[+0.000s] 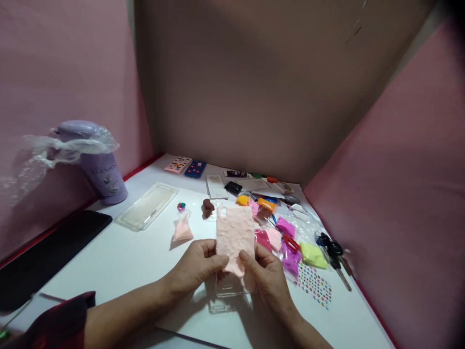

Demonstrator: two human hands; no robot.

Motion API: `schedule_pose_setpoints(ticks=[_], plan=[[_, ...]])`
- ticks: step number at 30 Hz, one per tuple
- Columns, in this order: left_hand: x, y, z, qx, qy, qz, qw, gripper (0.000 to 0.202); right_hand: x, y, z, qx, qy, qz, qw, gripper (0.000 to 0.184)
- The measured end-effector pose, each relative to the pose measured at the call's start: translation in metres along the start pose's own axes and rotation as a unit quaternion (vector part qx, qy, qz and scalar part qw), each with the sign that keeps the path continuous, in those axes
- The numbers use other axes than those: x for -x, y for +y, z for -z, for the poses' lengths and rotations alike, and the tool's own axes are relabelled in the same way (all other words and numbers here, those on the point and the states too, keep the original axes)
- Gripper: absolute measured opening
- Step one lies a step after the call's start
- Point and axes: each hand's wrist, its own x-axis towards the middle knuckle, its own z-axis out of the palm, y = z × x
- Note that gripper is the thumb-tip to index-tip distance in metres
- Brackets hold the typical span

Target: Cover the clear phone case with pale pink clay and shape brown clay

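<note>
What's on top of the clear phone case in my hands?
Pale pink clay covers most of the phone case; its near end is uncovered. The surface beneath is hidden.

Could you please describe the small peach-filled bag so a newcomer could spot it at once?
Start at the purple tumbler on the left and move right past the clear plastic tray. Before the held phone case, you meet the small bag. Its peach filling sets it apart from the brown lump, its place from the packets farther right.
</note>
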Motion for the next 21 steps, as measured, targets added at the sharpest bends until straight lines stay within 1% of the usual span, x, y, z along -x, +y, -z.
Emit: schedule_pose_setpoints(ticks=[3, 5, 7, 9, 12, 14, 15, 18, 21], plan=[[0.002, 0.006, -0.003, 0.016, 0.004, 0.017, 1.000, 0.008, -0.001, -0.001, 0.001, -0.002, 0.001, 0.009, 1.000, 0.023], [0.005, 0.010, -0.004, 0.049, -0.021, 0.017, 0.998, 0.006, -0.002, -0.002, 0.001, -0.004, -0.007, 0.009, 1.000, 0.023], [0.008, 0.013, -0.003, 0.084, -0.048, 0.010, 0.995, 0.009, -0.003, -0.005, 0.002, 0.003, -0.004, 0.016, 1.000, 0.025], [0.008, 0.013, -0.002, 0.100, -0.054, 0.011, 0.994, 0.018, -0.003, -0.007, 0.002, 0.012, 0.007, 0.018, 1.000, 0.026], [0.005, 0.007, 0.001, 0.077, -0.035, 0.015, 0.996, 0.028, -0.002, -0.008, 0.001, 0.019, 0.012, 0.016, 1.000, 0.026], [0.001, 0.002, 0.002, 0.044, -0.022, 0.012, 0.999, 0.030, -0.001, -0.008, 0.000, 0.018, 0.010, 0.021, 1.000, 0.026], [-0.001, 0.000, 0.002, 0.030, -0.007, 0.007, 0.999, 0.030, -0.001, -0.007, -0.001, 0.016, 0.009, 0.024, 1.000, 0.026], [-0.003, -0.001, 0.001, 0.013, 0.027, 0.019, 0.999, 0.024, 0.000, -0.007, -0.001, 0.012, 0.009, 0.018, 1.000, 0.026], [0.001, 0.004, -0.001, 0.027, 0.027, 0.030, 0.999, 0.015, -0.001, -0.008, 0.000, 0.010, 0.019, 0.011, 1.000, 0.027]])
